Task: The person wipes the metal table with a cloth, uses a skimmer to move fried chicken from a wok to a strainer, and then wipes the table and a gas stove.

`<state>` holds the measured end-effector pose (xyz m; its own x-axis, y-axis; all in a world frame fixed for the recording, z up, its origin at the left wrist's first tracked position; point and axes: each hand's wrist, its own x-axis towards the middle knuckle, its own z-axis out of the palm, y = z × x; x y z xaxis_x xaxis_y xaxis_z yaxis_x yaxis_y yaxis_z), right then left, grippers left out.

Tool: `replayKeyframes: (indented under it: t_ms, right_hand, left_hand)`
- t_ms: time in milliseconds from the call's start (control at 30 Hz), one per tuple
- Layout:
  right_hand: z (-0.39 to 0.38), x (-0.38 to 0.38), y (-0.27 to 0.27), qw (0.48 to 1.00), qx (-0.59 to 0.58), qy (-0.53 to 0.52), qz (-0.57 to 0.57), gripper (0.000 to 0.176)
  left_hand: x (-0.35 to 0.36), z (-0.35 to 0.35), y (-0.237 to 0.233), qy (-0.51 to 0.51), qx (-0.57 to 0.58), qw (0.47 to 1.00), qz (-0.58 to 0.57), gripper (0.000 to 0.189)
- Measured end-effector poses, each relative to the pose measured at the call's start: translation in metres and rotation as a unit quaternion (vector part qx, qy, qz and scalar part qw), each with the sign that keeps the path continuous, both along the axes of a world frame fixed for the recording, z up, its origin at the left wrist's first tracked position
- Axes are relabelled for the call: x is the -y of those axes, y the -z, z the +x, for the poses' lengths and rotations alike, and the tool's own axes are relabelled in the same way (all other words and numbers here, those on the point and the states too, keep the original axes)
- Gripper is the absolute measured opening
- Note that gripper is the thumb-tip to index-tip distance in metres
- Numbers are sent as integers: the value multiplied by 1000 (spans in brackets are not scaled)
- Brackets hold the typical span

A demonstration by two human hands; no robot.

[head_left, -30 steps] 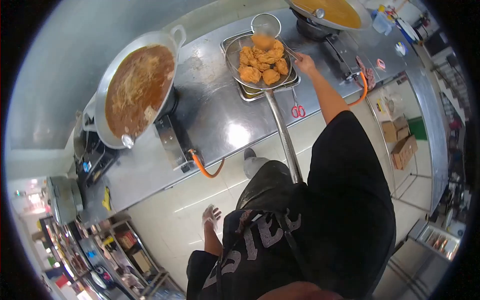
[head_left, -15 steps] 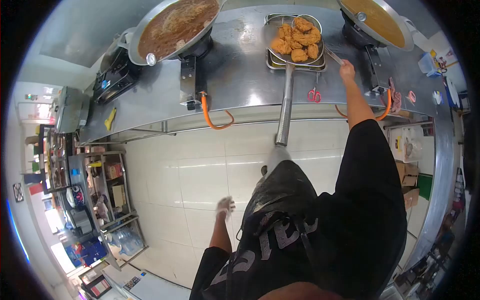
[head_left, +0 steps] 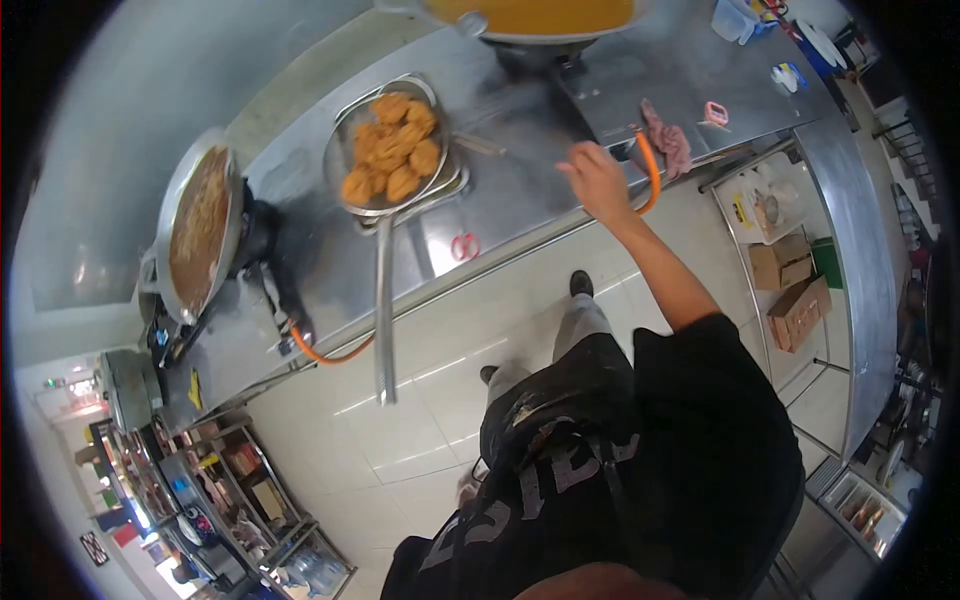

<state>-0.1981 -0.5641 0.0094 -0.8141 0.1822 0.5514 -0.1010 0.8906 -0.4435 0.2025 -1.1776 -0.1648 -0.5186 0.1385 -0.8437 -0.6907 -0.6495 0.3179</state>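
My right hand [head_left: 597,182] is over the front of the steel counter, its fingers loosely bent and apart with nothing visible in them. It is nearest the burner with the orange hose [head_left: 650,170], below the wok of yellow oil [head_left: 550,14]. To its left lies a metal handle [head_left: 480,145], untouched. Pieces of fried chicken [head_left: 392,150] sit in a long-handled strainer [head_left: 385,290], which rests over a metal tray [head_left: 458,185]. My left hand [head_left: 468,490] hangs low beside my body, mostly hidden by my clothing; its fingers do not show clearly.
A wok of dark, foamy oil [head_left: 200,235] stands on the left burner. Red-handled scissors [head_left: 465,246] lie near the counter's edge. A pink cloth [head_left: 668,140] and a small red timer [head_left: 715,113] are to the right. The strainer's handle juts past the counter edge.
The view has swung right. My right hand has let go of the metal handle beside the strainer and moved right, towards the right burner. My left hand is now mostly hidden.
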Motion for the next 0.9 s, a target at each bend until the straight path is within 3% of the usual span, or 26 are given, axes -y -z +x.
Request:
replayKeyframes:
  t_ms: [67,133,200,233,267,300,367,467,533,600,667,733,800,900]
  right_hand:
    - [13,-109,44,999,-25,32,-2,21]
    - [34,-163,24,965,-12,255,-56,26]
    - [46,-236,71,953,112,282,22,32]
    - [40,-250,74,939,185,289,0,31]
    - [37,-256,77,920,260,292,-17,31]
    - [30,-261,79,922,266,282,-20,28]
    - [29,-265,85,920,286,267,-25,25]
    - [41,-272,57,948,126,260,-131,23]
    - [51,-280,44,948,38,198,-246,23]
    - [63,-270,2,956,-5,135,-261,20]
    - [67,-234,-65,932,-17,101,-349,22]
    - [66,-197,-100,857,-59,82,-506,24]
    - [68,-171,-107,896,-34,95,-432,28]
    - [69,-131,-100,921,107,-37,-372,25]
  left_hand:
    - [-53,-51,-9,78,-11,994,-77,45]
    - [-103,-108,-9,239,-69,939,-236,43]
    - [-153,-172,-19,256,36,926,-276,42]
    - [-164,-192,-18,220,15,953,-206,41]
    - [-207,-223,-56,302,10,905,-299,42]
    - [-221,-237,-57,332,-52,887,-315,43]
    - [-259,-264,-81,339,-99,879,-320,42]
    - [-296,-286,-95,371,-116,862,-326,41]
    - [-304,-292,-93,396,-132,845,-333,39]
    - [-302,-288,-86,375,-121,857,-331,41]
    - [-288,-277,-81,351,-106,870,-330,42]
    - [-273,-259,-82,321,-58,886,-330,43]
    - [-255,-234,-72,281,-20,899,-335,43]
    - [-215,-183,-44,229,20,914,-333,45]
